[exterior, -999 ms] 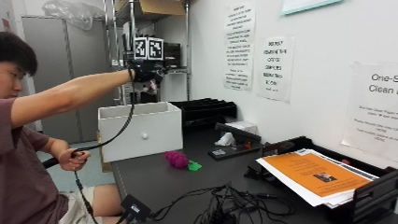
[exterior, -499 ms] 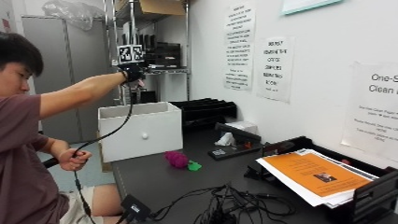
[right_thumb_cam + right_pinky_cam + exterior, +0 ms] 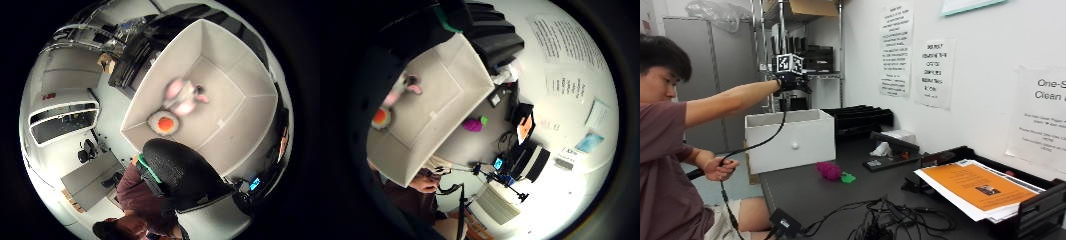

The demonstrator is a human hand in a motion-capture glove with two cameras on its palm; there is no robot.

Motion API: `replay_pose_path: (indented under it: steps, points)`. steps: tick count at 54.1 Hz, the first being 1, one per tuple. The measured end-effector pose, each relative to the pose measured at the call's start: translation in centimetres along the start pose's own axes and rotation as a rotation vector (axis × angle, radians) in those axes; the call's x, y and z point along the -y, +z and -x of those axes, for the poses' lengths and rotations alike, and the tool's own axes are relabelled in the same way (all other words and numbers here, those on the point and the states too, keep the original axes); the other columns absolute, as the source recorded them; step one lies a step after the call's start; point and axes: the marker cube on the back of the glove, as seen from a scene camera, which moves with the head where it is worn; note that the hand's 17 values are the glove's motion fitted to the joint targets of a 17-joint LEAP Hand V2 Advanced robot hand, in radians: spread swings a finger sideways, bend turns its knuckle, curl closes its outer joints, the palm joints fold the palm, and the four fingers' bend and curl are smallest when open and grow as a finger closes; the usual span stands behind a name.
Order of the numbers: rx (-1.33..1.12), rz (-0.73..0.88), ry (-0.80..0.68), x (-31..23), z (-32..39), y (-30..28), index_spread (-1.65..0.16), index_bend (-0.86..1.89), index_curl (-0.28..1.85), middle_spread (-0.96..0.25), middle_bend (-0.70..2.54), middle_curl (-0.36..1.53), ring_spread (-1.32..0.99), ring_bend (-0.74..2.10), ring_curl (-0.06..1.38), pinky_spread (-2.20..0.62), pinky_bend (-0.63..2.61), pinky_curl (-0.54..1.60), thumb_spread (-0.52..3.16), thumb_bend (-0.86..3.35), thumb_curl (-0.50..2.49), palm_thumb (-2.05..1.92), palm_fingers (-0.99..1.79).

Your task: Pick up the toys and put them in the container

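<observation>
My gloved right hand (image 3: pixel 792 82) is raised high over the white open-topped container (image 3: pixel 790 142) at the table's left end. Its fingers hang loosely and hold nothing. Inside the container (image 3: pixel 230 145) a pink and white toy (image 3: pixel 182 95) lies beside a round orange and white toy (image 3: pixel 164 123). The little finger side palm view shows the same pink toy (image 3: pixel 400 90) and orange toy (image 3: pixel 381 117) on the box floor. On the dark table in front of the box lie a magenta toy (image 3: pixel 829 170) and a small green toy (image 3: pixel 848 177), touching.
Black stacked trays (image 3: pixel 863 117) stand behind the container by the wall. A black desk tool (image 3: pixel 889 155) lies mid-table. A tray with papers and an orange sheet (image 3: pixel 973 187) sits at the right. Cables (image 3: pixel 886 220) sprawl near the front edge. The bare left hand (image 3: pixel 720 167) holds a cable.
The raised hand has shifted a little sideways above the container and sits slightly lower. The magenta and green toys on the table have not moved.
</observation>
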Motion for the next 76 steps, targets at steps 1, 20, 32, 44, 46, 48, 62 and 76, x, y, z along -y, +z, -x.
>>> replay_pose_path:
  steps: [1,20,32,44,46,48,62,76]
  points:
    - [0.01,0.01,0.022,-0.3,-0.6,-0.1,-0.11,0.02,0.24,0.04,0.18,0.41,-0.07,0.69,0.35,-0.04,1.18,0.44,1.06,-0.09,0.52,-0.11,-0.42]
    - [0.019,0.049,0.23,-5.0,-12.9,0.1,-0.13,0.05,0.16,0.06,0.16,0.34,0.0,0.5,0.29,0.04,0.98,0.36,1.15,-0.07,0.34,-0.09,-0.27]
    - [0.107,0.079,0.299,-6.0,-20.5,10.6,-0.15,0.07,0.15,0.04,0.17,0.34,0.0,0.48,0.29,0.04,0.89,0.33,1.29,-0.02,0.31,-0.01,-0.21]
    - [0.184,0.184,0.245,-3.0,-21.4,27.8,-0.22,0.12,0.17,0.01,0.14,0.32,0.0,0.42,0.28,0.04,0.85,0.32,1.31,-0.01,0.31,0.0,-0.2]
    - [0.17,0.204,0.241,-2.6,-21.2,29.9,-0.23,0.14,0.18,0.01,0.13,0.31,0.0,0.39,0.27,0.04,0.84,0.32,1.3,-0.01,0.31,0.0,-0.22]
    - [0.168,0.197,0.233,-2.2,-21.0,31.8,-0.24,0.15,0.19,0.01,0.12,0.3,0.0,0.36,0.27,0.04,0.82,0.32,1.28,-0.02,0.31,-0.01,-0.22]
    - [0.195,-0.356,0.259,-2.4,-19.8,34.6,-0.27,0.31,0.27,-0.14,0.44,0.37,-0.17,0.57,0.29,-0.05,0.6,0.24,1.23,0.02,0.33,0.08,0.64]
    - [0.094,-0.336,0.269,-3.7,-18.8,33.4,-0.25,0.49,0.41,-0.21,0.75,0.55,-0.32,1.04,0.51,-0.27,0.83,0.37,1.05,0.12,0.5,0.42,1.33]
